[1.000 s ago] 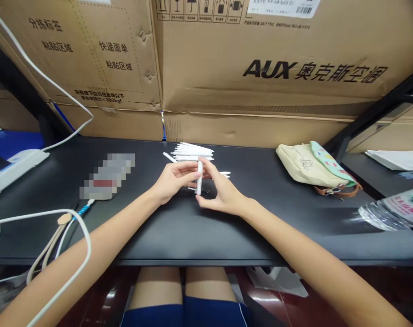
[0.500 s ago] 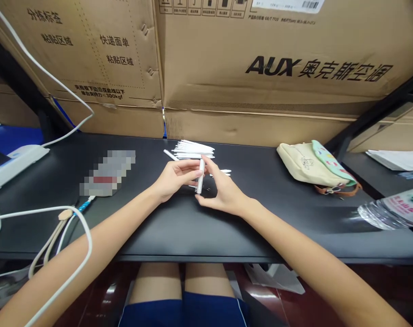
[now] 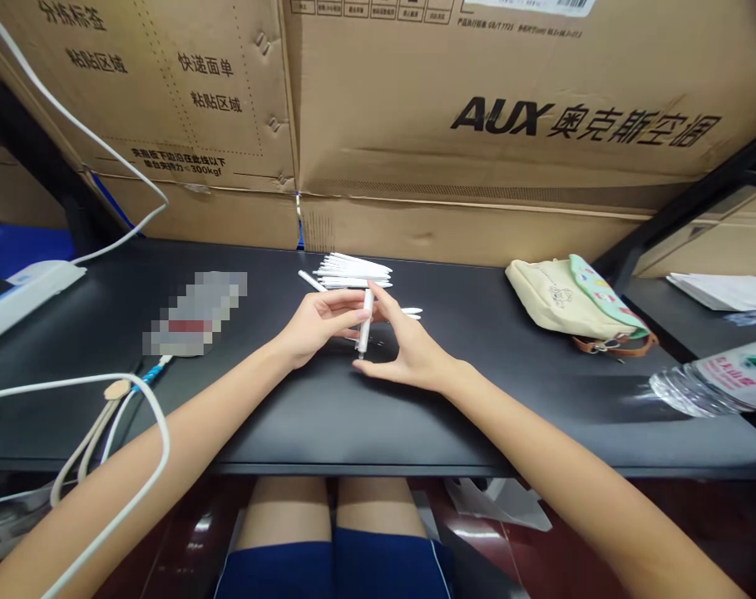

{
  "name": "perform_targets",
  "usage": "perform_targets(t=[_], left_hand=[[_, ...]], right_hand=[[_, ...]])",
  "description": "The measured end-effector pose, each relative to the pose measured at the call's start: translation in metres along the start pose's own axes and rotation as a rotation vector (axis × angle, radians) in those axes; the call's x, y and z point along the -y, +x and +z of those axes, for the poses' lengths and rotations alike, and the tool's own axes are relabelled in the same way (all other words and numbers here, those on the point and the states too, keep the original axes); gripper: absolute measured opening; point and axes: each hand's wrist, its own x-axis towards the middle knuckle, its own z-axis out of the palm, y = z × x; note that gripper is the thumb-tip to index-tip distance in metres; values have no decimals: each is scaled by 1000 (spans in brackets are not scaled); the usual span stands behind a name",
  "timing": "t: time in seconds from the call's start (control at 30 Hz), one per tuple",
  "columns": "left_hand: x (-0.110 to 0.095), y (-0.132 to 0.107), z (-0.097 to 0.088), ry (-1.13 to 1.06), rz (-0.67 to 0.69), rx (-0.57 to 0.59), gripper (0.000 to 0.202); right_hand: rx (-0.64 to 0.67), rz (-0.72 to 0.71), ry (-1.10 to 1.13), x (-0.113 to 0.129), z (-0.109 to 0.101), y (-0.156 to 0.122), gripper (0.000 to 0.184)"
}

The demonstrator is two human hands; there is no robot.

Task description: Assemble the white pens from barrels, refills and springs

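A white pen (image 3: 365, 323) stands nearly upright above the desk, its narrow tip pointing down. My left hand (image 3: 318, 326) pinches it from the left with thumb and fingers. My right hand (image 3: 408, 343) curves round its right side, fingers at the top end and thumb close beside the tip. Behind the hands lies a pile of white pens (image 3: 353, 270) on the black desk, with one separate white pen (image 3: 311, 281) to its left. A couple of white pieces (image 3: 411, 313) lie just right of my right fingers. Small bits beneath the held pen are too small to name.
A pixelated object (image 3: 196, 314) with a cable lies left. White cables pass over my left forearm, and a power strip (image 3: 28, 291) sits at far left. On the right are a cream pouch (image 3: 546, 295) and a lying water bottle (image 3: 714, 381). Cardboard boxes (image 3: 477, 158) stand behind.
My right thumb has shifted slightly down and left at the pen's lower end, and the narrow tip now shows. The pen stays between both hands. The view has shifted slightly.
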Motion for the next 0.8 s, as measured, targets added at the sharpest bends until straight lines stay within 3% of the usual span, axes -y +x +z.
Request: perform_targets(t=[0.53,0.7,0.8], left_hand=[[1,0,-1,-7,-5,20,43],[1,-1,0,-22,-7,18,42],[0,-1,0,-29,-19,30,44]], right_hand=[[-59,-44,13,-3,-2,0,91],[9,-62,12,-1,-4,0,97],[-40,-35,-10,1,-4,0,91]])
